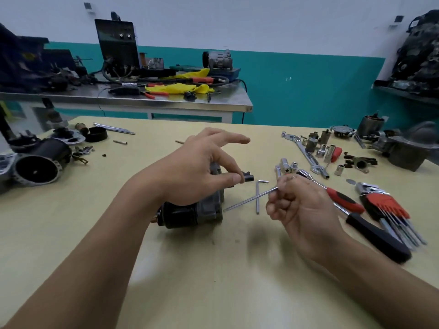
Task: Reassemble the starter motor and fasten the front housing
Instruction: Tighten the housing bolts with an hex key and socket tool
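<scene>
Closest to the lens are two bare forearms coming in from the bottom corners over a pale yellow-green tabletop (71,222) with a few dark specks on it.

The left hand (190,167) pinches a small dark cylindrical part (248,178) between thumb and a curled finger, with the index finger stuck straight out above. Right under that hand, mid-table, the dark grey-and-black starter motor (190,214) lies on its side. Can't tell if the palm actually touches it.

The right hand (301,205) is curled up tight, gripping one end of a thin silver rod (249,198). The rod slopes down to the left, its far tip just beside the motor's housing, and it crosses a small L-shaped hex key (257,198) lying flat.

Further right there's a red-and-black-handled ratchet (344,200), a red holder of fanned hex keys (387,205), a long black handle (380,238) and scattered chrome sockets (285,163). On the left edge sits a black round open housing (35,169) with loose bits around it.

Behind is a steel workbench (142,100) carrying a black boxy machine with two knobs (116,43) and a yellow cloth (180,87), against a white-over-teal wall (308,86). A yellowish label (28,55) on the dark gear far left is too blurry to read.
</scene>
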`<state>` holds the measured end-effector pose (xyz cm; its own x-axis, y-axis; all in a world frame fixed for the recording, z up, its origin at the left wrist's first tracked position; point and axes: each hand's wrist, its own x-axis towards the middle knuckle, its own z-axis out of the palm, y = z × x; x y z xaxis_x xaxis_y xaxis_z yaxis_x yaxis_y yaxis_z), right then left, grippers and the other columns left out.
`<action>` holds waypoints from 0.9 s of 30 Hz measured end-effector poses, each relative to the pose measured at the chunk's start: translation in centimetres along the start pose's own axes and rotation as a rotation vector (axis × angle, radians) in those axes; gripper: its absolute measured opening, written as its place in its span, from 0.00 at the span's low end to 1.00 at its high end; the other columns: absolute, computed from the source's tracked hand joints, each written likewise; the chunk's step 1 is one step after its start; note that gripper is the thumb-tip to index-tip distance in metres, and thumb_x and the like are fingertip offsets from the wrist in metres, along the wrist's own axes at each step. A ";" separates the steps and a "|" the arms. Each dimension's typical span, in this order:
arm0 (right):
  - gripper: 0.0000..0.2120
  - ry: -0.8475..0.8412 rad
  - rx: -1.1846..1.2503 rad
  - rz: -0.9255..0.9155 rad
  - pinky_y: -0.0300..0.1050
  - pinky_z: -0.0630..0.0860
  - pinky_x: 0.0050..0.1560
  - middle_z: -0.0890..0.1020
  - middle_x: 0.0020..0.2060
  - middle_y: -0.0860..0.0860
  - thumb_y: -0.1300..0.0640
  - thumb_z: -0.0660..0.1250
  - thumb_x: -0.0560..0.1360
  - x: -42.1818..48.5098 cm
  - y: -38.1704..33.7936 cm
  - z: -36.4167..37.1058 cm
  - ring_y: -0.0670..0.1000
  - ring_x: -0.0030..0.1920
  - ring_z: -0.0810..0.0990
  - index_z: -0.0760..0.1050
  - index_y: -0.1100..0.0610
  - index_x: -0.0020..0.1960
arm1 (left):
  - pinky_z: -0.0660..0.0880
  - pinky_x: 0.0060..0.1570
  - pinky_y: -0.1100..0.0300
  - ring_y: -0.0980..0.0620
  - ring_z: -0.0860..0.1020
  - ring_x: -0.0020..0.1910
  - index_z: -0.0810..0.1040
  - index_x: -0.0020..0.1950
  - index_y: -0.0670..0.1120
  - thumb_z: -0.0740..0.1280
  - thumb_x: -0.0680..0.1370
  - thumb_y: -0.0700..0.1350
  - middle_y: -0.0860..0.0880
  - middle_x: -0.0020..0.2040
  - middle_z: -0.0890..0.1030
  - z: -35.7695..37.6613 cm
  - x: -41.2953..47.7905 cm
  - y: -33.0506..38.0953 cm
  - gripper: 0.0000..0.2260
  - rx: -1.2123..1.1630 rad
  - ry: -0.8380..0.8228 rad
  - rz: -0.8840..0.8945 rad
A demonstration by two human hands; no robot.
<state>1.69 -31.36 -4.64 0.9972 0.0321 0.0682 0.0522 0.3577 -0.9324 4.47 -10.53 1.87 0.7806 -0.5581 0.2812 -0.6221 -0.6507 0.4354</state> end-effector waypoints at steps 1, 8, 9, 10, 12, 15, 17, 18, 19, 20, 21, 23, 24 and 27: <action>0.13 0.035 -0.011 -0.002 0.39 0.72 0.23 0.77 0.27 0.56 0.69 0.61 0.75 0.0 0.2 0.0 0.52 0.24 0.77 0.73 0.58 0.34 | 0.64 0.65 0.60 0.64 0.63 0.69 0.87 0.49 0.56 0.68 0.79 0.49 0.65 0.69 0.72 0.0 0.0 0.0 0.07 -0.018 0.000 0.001; 0.11 0.109 -0.034 0.011 0.39 0.73 0.23 0.78 0.27 0.56 0.70 0.59 0.76 0.3 0.7 -0.1 0.53 0.24 0.78 0.71 0.60 0.37 | 0.78 0.57 0.51 0.56 0.81 0.52 0.87 0.53 0.50 0.68 0.80 0.44 0.57 0.51 0.85 0.4 0.1 -0.3 0.08 -0.146 -0.017 -0.048; 0.11 0.113 -0.033 0.015 0.38 0.73 0.24 0.78 0.27 0.56 0.69 0.59 0.76 0.3 0.7 -0.2 0.53 0.24 0.78 0.71 0.60 0.37 | 0.78 0.57 0.51 0.56 0.82 0.52 0.87 0.54 0.50 0.68 0.81 0.43 0.56 0.50 0.86 0.4 0.1 -0.4 0.08 -0.155 -0.015 -0.052; 0.11 0.118 -0.036 0.018 0.38 0.73 0.24 0.78 0.27 0.56 0.69 0.60 0.76 0.3 0.7 -0.2 0.53 0.24 0.78 0.71 0.59 0.37 | 0.78 0.56 0.51 0.56 0.82 0.52 0.87 0.54 0.50 0.68 0.81 0.43 0.55 0.50 0.86 0.3 0.0 -0.5 0.08 -0.164 -0.016 -0.058; 0.12 0.124 -0.040 0.022 0.39 0.74 0.24 0.78 0.27 0.56 0.70 0.60 0.76 0.2 0.8 -0.1 0.53 0.24 0.78 0.71 0.60 0.36 | 0.79 0.56 0.51 0.55 0.82 0.51 0.87 0.54 0.49 0.68 0.81 0.43 0.55 0.49 0.86 0.2 0.0 -0.7 0.08 -0.177 -0.025 -0.066; 0.12 0.122 -0.036 0.032 0.38 0.74 0.24 0.78 0.27 0.57 0.69 0.60 0.76 0.1 0.8 0.0 0.54 0.24 0.79 0.71 0.60 0.36 | 0.79 0.56 0.50 0.55 0.83 0.51 0.86 0.54 0.50 0.68 0.80 0.44 0.56 0.50 0.86 0.2 -0.1 -0.8 0.08 -0.179 -0.048 -0.062; 0.12 0.120 -0.034 0.037 0.39 0.75 0.24 0.78 0.27 0.57 0.69 0.60 0.76 0.1 0.7 0.1 0.54 0.25 0.79 0.72 0.60 0.36 | 0.79 0.56 0.49 0.53 0.83 0.51 0.87 0.54 0.50 0.68 0.80 0.45 0.56 0.50 0.86 0.2 -0.1 -0.8 0.08 -0.176 -0.053 -0.062; 0.11 0.123 -0.033 0.041 0.39 0.75 0.24 0.78 0.27 0.57 0.69 0.60 0.76 0.1 0.7 0.1 0.54 0.25 0.80 0.72 0.60 0.36 | 0.79 0.55 0.49 0.53 0.83 0.51 0.87 0.54 0.51 0.69 0.80 0.45 0.56 0.50 0.86 0.2 -0.1 -0.7 0.07 -0.173 -0.058 -0.062; 0.11 0.128 -0.029 0.048 0.39 0.76 0.24 0.78 0.27 0.57 0.69 0.61 0.76 0.1 0.7 0.1 0.55 0.26 0.80 0.72 0.60 0.36 | 0.79 0.55 0.50 0.54 0.82 0.50 0.87 0.54 0.51 0.69 0.80 0.45 0.56 0.50 0.86 0.2 0.0 -0.7 0.07 -0.167 -0.063 -0.061; 0.11 0.134 -0.022 0.058 0.39 0.76 0.25 0.79 0.27 0.57 0.69 0.61 0.76 0.0 0.7 0.0 0.55 0.26 0.81 0.72 0.61 0.37 | 0.79 0.54 0.53 0.56 0.82 0.50 0.87 0.54 0.51 0.70 0.79 0.46 0.57 0.50 0.86 0.3 0.0 -0.6 0.07 -0.166 -0.068 -0.060; 0.10 0.138 -0.014 0.072 0.39 0.77 0.25 0.79 0.27 0.57 0.69 0.61 0.76 -0.1 0.8 0.0 0.55 0.27 0.82 0.72 0.61 0.38 | 0.79 0.53 0.56 0.58 0.82 0.50 0.86 0.54 0.52 0.71 0.78 0.48 0.58 0.50 0.85 0.4 -0.1 -0.6 0.07 -0.170 -0.074 -0.057; 0.08 0.141 0.008 0.107 0.39 0.78 0.25 0.80 0.28 0.58 0.68 0.61 0.76 -0.4 0.9 -0.3 0.56 0.28 0.83 0.72 0.61 0.39 | 0.77 0.54 0.61 0.61 0.80 0.52 0.86 0.54 0.55 0.74 0.74 0.55 0.60 0.51 0.83 0.8 -0.5 -0.6 0.10 -0.132 -0.090 -0.043; 0.07 0.140 0.016 0.122 0.40 0.78 0.26 0.80 0.28 0.58 0.68 0.61 0.76 -0.5 1.0 -0.4 0.56 0.29 0.84 0.72 0.62 0.40 | 0.74 0.56 0.62 0.61 0.78 0.54 0.85 0.54 0.57 0.75 0.72 0.58 0.61 0.52 0.81 1.2 -1.0 -0.7 0.13 -0.055 -0.103 -0.026; 0.05 0.125 0.024 0.149 0.40 0.79 0.26 0.81 0.30 0.59 0.68 0.62 0.76 -0.7 1.1 -0.7 0.57 0.31 0.85 0.73 0.63 0.41 | 0.59 0.64 0.65 0.64 0.69 0.64 0.83 0.56 0.58 0.73 0.72 0.63 0.62 0.59 0.79 2.9 -2.8 -1.1 0.16 0.308 -0.063 0.091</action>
<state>1.12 -31.62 -5.96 0.9929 -0.0291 -0.1155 -0.0959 0.3801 -0.9200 2.77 -9.73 -1.88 0.7217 -0.6455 0.2498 -0.6856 -0.7164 0.1293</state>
